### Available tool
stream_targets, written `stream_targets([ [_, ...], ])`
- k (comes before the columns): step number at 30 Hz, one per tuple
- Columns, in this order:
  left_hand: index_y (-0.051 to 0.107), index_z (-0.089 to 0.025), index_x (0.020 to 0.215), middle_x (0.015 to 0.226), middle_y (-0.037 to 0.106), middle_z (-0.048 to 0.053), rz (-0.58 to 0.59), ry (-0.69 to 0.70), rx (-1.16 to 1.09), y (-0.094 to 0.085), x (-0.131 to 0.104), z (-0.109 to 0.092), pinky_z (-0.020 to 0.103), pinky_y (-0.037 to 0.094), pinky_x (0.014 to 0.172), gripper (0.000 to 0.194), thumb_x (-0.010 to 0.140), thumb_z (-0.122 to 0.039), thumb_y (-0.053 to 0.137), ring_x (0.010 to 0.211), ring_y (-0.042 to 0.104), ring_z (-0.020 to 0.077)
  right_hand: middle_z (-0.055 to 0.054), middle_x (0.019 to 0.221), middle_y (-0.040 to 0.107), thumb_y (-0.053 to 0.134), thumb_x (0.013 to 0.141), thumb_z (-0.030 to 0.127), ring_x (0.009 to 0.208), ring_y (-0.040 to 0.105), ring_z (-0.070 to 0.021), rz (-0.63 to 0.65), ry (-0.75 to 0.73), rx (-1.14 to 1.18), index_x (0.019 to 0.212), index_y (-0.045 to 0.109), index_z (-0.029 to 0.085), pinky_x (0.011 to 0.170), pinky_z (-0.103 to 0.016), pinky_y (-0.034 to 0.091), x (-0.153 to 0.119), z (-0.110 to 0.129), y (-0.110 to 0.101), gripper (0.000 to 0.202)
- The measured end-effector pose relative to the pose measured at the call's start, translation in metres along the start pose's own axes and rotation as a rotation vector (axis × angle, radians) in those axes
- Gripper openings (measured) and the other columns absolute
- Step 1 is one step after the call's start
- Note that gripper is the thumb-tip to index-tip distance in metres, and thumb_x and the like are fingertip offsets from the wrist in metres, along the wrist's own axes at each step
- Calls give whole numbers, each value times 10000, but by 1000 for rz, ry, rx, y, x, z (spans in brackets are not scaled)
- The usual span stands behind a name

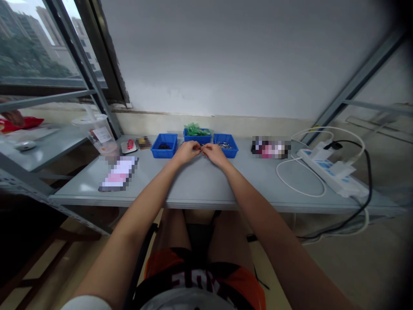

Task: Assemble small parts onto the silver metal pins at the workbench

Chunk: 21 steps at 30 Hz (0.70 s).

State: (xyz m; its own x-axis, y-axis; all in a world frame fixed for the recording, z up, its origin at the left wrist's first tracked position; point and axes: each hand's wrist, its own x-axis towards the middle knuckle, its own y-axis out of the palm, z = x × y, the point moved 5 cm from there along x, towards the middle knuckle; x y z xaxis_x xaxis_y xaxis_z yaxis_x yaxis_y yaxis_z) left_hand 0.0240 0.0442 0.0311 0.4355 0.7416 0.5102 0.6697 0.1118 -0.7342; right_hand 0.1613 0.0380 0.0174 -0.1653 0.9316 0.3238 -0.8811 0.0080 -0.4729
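Observation:
Fingertips nearly meeting, my left hand (pixel 189 151) and my right hand (pixel 214 154) are over the middle of the grey table, just in front of the blue bins. Both hands are pinched closed around something small that I cannot make out. A blue bin with dark small pieces (pixel 164 147) stands to the left of my left hand. Behind my hands, another blue bin (pixel 197 139) holds green plastic pieces (pixel 195 129). The third blue bin (pixel 232 153), by my right hand, contains small shiny metal parts (pixel 224 145).
A phone (pixel 118 173) and a lidded drink cup (pixel 102 137) are on the left of the table (pixel 200 185). At the right lie a blurred item (pixel 271 147), white cables and a power strip (pixel 332 172). Another person's hand (pixel 13 117) shows at far left.

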Motion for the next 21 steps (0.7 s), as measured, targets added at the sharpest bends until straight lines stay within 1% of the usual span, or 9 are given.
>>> stream_targets([
  [4, 696, -142, 906, 894, 708, 76, 2, 3, 8, -1, 1, -1, 264, 473, 716, 163, 788, -187, 595, 773, 626, 169, 10, 606, 581, 495, 826, 229, 515, 460, -87, 31, 42, 66, 666, 596, 157, 563, -226, 367, -1, 1, 1, 202],
  [8, 701, -145, 929, 917, 706, 78, 5, 11, 6, -2, 1, -3, 265, 483, 730, 166, 806, -190, 598, 783, 628, 168, 15, 582, 543, 464, 849, 215, 492, 431, -73, 38, 61, 96, 616, 554, 162, 519, -213, 339, -2, 3, 1, 256],
  [15, 700, -140, 911, 912, 701, 82, -13, 60, 0, -2, 2, -2, 281, 484, 750, 152, 841, -208, 584, 803, 626, 174, 18, 623, 548, 470, 872, 220, 485, 435, -70, 45, 115, 189, 742, 563, 172, 459, -203, 325, -1, -3, 4, 167],
  [19, 695, -139, 909, 910, 699, 84, -18, 66, 16, -2, 2, -2, 280, 479, 740, 164, 849, -225, 569, 810, 623, 179, 19, 645, 558, 475, 867, 213, 497, 448, -73, 49, 135, 194, 805, 561, 177, 450, -198, 321, 0, -5, 4, 112],
  [21, 694, -140, 912, 916, 698, 84, -14, 64, 19, -2, 1, -3, 278, 476, 736, 172, 848, -230, 563, 806, 623, 179, 22, 657, 564, 482, 859, 229, 512, 462, -76, 40, 139, 181, 843, 565, 178, 472, -199, 339, 0, -7, 4, 99],
])
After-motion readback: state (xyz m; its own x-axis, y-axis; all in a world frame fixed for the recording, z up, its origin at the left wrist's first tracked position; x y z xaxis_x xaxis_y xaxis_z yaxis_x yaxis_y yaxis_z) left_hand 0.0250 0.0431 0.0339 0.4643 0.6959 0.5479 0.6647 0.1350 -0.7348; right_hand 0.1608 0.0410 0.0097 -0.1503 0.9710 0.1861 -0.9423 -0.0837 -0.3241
